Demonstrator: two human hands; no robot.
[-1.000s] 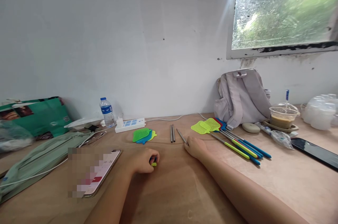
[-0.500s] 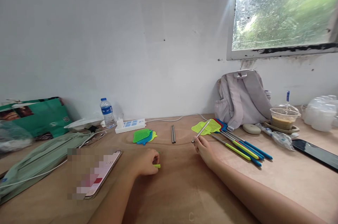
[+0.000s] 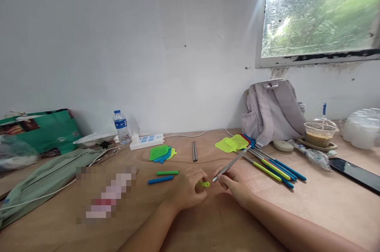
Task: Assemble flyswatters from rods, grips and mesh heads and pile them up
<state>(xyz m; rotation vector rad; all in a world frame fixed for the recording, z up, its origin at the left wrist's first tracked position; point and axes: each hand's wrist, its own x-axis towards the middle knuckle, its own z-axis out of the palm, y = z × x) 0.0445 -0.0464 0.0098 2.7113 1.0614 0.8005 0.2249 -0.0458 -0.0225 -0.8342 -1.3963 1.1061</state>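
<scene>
My left hand (image 3: 190, 188) is closed around a yellow-green handle tube (image 3: 204, 184), its open end pointing right. In my right hand (image 3: 234, 184) is a thin metal rod (image 3: 230, 165), slanting up and right, with its lower end close to the tube's mouth but apart from it. A green handle (image 3: 167, 172) and a blue handle (image 3: 160, 180) lie left of my left hand. Two more metal rods (image 3: 194, 151) lie upright in view behind. Loose swatter heads in green (image 3: 159, 152), blue and yellow are stacked at the left.
Several fly swatters with blue and yellow handles (image 3: 268, 170) lie to the right. Behind them leans a backpack (image 3: 271, 111); a drink cup (image 3: 319, 135) and a black phone (image 3: 353, 173) are further right. A power strip (image 3: 147, 141) and a bottle (image 3: 120, 127) stand at back left.
My left hand has moved right with the yellow-green handle, uncovering the green and blue handles. My right hand has come nearer, lowering the metal rod's near end towards the handle.
</scene>
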